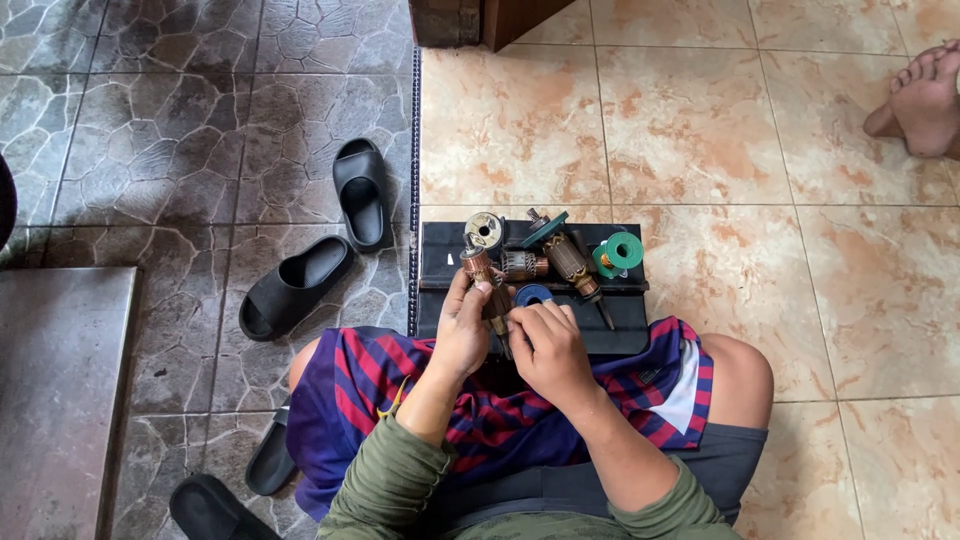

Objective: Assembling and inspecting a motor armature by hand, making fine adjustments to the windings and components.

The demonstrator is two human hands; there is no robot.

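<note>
Fingers of the left hand [462,335] are clenched around a copper-wound motor armature [484,280], held upright just over the near edge of a black mat [436,300] on the tiled floor [700,130]. The right hand [548,350] pinches at the armature's lower shaft; another armature [572,262], a green spool [622,251] and blue tape roll [533,294] lie on the mat.

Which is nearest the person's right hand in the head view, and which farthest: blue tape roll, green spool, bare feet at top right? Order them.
From the right hand:
1. Blue tape roll, just above the fingers.
2. Green spool, on the black mat's right side.
3. Bare feet, far top right on the tiles.
</note>
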